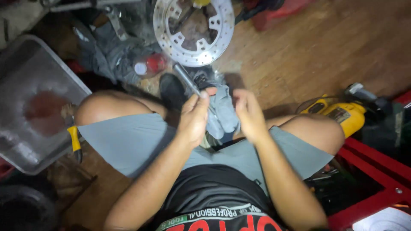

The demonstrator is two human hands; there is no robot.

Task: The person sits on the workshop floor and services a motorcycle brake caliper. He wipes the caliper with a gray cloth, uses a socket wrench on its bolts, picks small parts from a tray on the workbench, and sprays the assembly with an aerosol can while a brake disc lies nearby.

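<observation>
I sit on a wooden floor with my knees apart. My left hand [195, 117] grips a slim grey metal rod-shaped tool [185, 77] that points up and away from me. My right hand [249, 114] is blurred and holds a crumpled grey rag [222, 109] against the tool's lower end, between the two hands. A silver brake disc [195, 32] with holes around its rim lies on the floor just beyond the tool's tip.
A grey plastic tray [38, 98] with a reddish stain sits at the left. A small red can [150, 65] and dark rags lie near the disc. A yellow power tool [340, 113] rests at the right, above a red metal frame [376, 171]. Yellow-handled pliers [75, 139] lie by my left thigh.
</observation>
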